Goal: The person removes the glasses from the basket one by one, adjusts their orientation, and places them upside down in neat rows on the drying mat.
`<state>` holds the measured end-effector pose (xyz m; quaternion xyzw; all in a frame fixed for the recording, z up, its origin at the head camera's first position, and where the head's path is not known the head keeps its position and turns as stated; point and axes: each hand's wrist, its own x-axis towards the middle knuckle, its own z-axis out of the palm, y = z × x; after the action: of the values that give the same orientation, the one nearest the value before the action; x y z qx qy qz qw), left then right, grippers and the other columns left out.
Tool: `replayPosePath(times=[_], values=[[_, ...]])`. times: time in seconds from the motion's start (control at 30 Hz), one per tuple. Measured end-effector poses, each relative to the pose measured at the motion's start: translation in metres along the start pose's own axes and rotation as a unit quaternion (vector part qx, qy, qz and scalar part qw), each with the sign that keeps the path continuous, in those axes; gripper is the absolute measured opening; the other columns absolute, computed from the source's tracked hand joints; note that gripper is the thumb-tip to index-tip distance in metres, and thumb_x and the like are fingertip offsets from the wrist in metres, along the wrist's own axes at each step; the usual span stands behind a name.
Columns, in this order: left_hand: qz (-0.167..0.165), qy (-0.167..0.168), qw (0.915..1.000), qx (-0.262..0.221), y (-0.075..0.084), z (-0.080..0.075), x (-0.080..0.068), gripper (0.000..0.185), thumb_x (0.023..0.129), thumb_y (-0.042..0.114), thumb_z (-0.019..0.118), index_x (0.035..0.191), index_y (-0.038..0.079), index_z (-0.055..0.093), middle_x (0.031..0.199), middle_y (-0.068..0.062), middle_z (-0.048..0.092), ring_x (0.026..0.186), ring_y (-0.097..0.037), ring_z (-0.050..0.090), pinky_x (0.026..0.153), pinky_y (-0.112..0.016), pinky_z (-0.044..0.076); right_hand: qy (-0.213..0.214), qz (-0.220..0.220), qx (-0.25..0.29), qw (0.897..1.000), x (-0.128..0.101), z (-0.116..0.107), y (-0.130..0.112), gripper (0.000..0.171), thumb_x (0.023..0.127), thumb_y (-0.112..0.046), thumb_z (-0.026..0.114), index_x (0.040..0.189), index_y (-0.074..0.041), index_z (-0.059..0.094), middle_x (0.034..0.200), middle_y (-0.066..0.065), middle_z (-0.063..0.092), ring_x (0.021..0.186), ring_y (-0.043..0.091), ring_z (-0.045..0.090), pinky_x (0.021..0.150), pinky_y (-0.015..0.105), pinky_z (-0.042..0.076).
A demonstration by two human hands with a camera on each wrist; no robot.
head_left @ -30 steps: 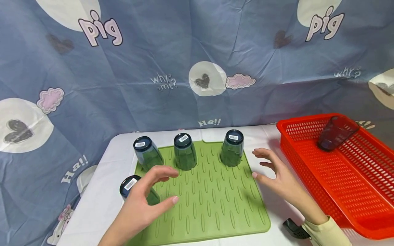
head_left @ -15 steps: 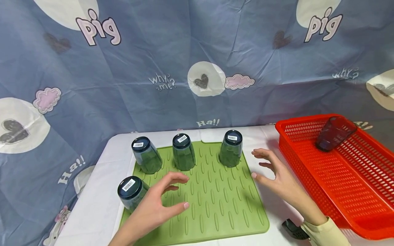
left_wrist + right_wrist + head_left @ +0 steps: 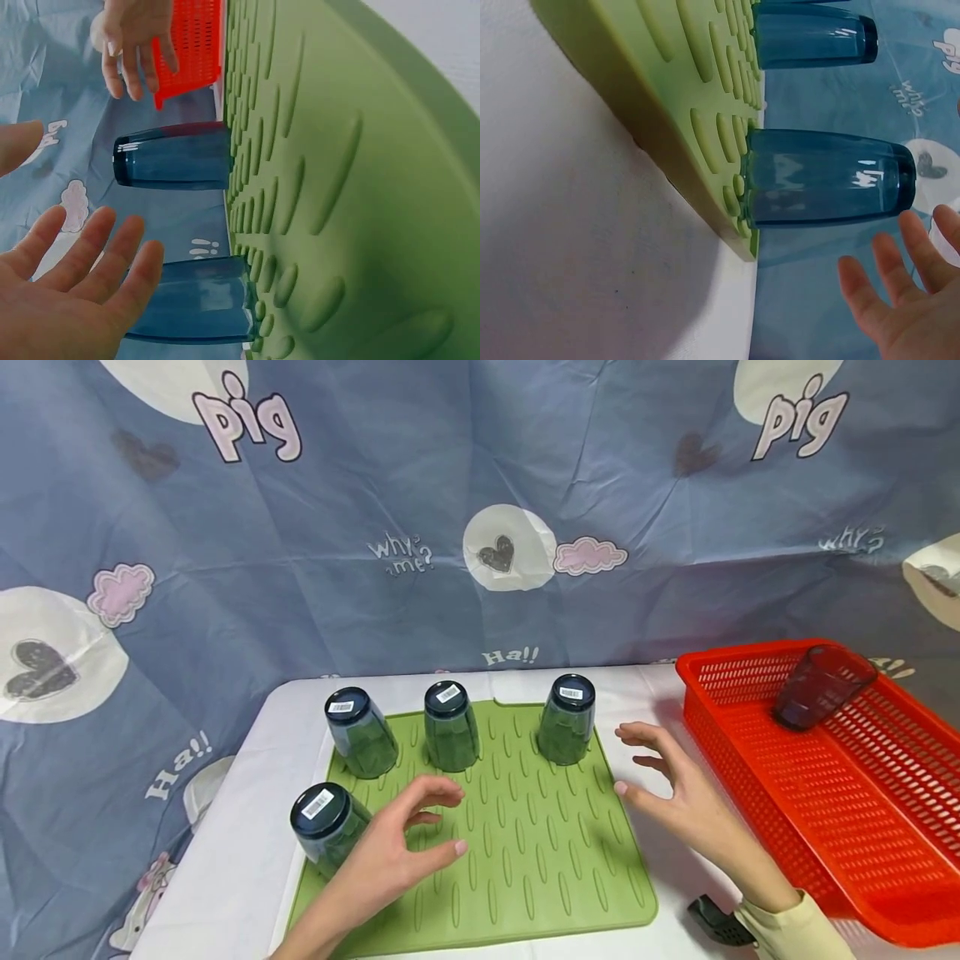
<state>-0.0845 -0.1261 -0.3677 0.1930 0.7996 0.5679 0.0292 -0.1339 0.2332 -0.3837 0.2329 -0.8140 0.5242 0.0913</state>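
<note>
Four cups on mat: I am seeing four dark blue cups standing mouth-down on the green ridged mat (image 3: 517, 852); three along its far edge, one at lower left of the frame.
Nearest cup (image 3: 327, 825): it is sitting just left of my left hand (image 3: 390, 860), apart from it.
Left grip: wide, fingers loosely spread, holding nothing, hovering over the mat.
Right grip: my right hand (image 3: 686, 806) is hovering wide and holding nothing at the mat's right edge, near the far-right cup (image 3: 566, 720).
Fifth cup (image 3: 821, 685): it is lying tilted in the red basket (image 3: 862, 827) at right.
Doing it well: I am judging that gripping a cup round its middle should keep it from tipping on the ridges.
Tabletop (image 3: 247, 860): white, carrying mat and basket.
</note>
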Motion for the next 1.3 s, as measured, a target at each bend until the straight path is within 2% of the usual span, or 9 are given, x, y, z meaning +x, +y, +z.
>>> replayPosePath(times=[0.1, 0.23, 0.33, 0.6, 0.73, 0.93, 1.17, 1.3], values=[[-0.009, -0.011, 0.9998, -0.013, -0.001, 0.002, 0.001, 0.052, 0.081, 0.016, 0.080, 0.125, 0.026, 0.055, 0.125, 0.006, 0.059, 0.119, -0.020, 0.055, 0.099, -0.041, 0.047, -0.003, 0.004, -0.004, 1.000, -0.002, -0.001, -0.001, 0.059, 0.084, 0.002, 0.072, 0.136, -0.012, 0.048, 0.136, -0.002, 0.051, 0.126, 0.017, 0.047, 0.101, 0.025, 0.042], [-0.020, -0.023, 0.9992, -0.026, -0.004, 0.003, 0.003, 0.052, 0.081, 0.015, 0.080, 0.125, 0.027, 0.055, 0.126, 0.005, 0.058, 0.120, -0.024, 0.054, 0.098, -0.042, 0.048, -0.006, 0.006, -0.010, 1.000, -0.003, -0.003, -0.001, 0.060, 0.084, 0.000, 0.073, 0.137, -0.011, 0.048, 0.136, -0.003, 0.051, 0.126, 0.024, 0.046, 0.101, 0.026, 0.042], [-0.023, -0.017, 0.9993, -0.024, -0.005, 0.003, 0.003, 0.053, 0.081, 0.015, 0.081, 0.125, 0.027, 0.055, 0.126, 0.005, 0.058, 0.120, -0.022, 0.054, 0.098, -0.042, 0.048, -0.007, 0.005, -0.010, 1.000, -0.003, -0.003, -0.002, 0.060, 0.084, -0.001, 0.074, 0.137, -0.012, 0.048, 0.136, -0.004, 0.051, 0.126, 0.028, 0.046, 0.101, 0.026, 0.042], [-0.031, -0.009, 0.9987, -0.040, -0.005, 0.002, 0.002, 0.052, 0.081, 0.016, 0.080, 0.126, 0.023, 0.055, 0.126, 0.002, 0.059, 0.121, -0.024, 0.054, 0.099, -0.044, 0.047, -0.008, -0.003, -0.002, 1.000, -0.003, 0.000, -0.005, 0.061, 0.083, 0.002, 0.073, 0.137, -0.013, 0.048, 0.137, -0.001, 0.050, 0.126, 0.025, 0.046, 0.101, 0.024, 0.041], [-0.023, -0.012, 0.9987, -0.043, -0.006, 0.002, 0.001, 0.052, 0.082, 0.015, 0.079, 0.127, 0.020, 0.054, 0.126, -0.002, 0.059, 0.120, -0.026, 0.054, 0.099, -0.043, 0.047, -0.010, -0.004, -0.005, 1.000, -0.002, 0.001, -0.007, 0.062, 0.083, 0.002, 0.073, 0.138, -0.015, 0.048, 0.137, -0.003, 0.050, 0.126, 0.026, 0.046, 0.102, 0.024, 0.041], [-0.015, -0.008, 0.9986, -0.051, -0.007, 0.003, 0.001, 0.051, 0.082, 0.014, 0.078, 0.127, 0.018, 0.054, 0.126, -0.004, 0.058, 0.119, -0.025, 0.054, 0.098, -0.043, 0.047, -0.010, -0.001, -0.020, 1.000, -0.001, 0.001, -0.013, 0.064, 0.083, 0.000, 0.074, 0.138, -0.019, 0.049, 0.137, -0.005, 0.051, 0.127, 0.017, 0.047, 0.102, 0.024, 0.040], [-0.014, 0.001, 0.9971, -0.075, -0.008, 0.004, 0.001, 0.052, 0.083, 0.011, 0.077, 0.129, 0.017, 0.053, 0.127, -0.004, 0.057, 0.122, -0.037, 0.050, 0.099, -0.044, 0.047, -0.014, 0.006, -0.016, 1.000, -0.002, 0.000, -0.019, 0.064, 0.083, -0.001, 0.075, 0.139, -0.019, 0.048, 0.138, -0.005, 0.050, 0.128, 0.017, 0.047, 0.103, 0.025, 0.040], [-0.012, 0.008, 0.9962, -0.086, -0.009, 0.004, 0.001, 0.054, 0.084, 0.009, 0.076, 0.131, 0.018, 0.051, 0.128, -0.005, 0.057, 0.122, -0.038, 0.050, 0.099, -0.043, 0.046, -0.013, 0.009, -0.005, 1.000, -0.003, 0.000, -0.024, 0.064, 0.083, 0.000, 0.075, 0.139, -0.019, 0.048, 0.138, -0.006, 0.050, 0.129, 0.018, 0.046, 0.105, 0.026, 0.039]])
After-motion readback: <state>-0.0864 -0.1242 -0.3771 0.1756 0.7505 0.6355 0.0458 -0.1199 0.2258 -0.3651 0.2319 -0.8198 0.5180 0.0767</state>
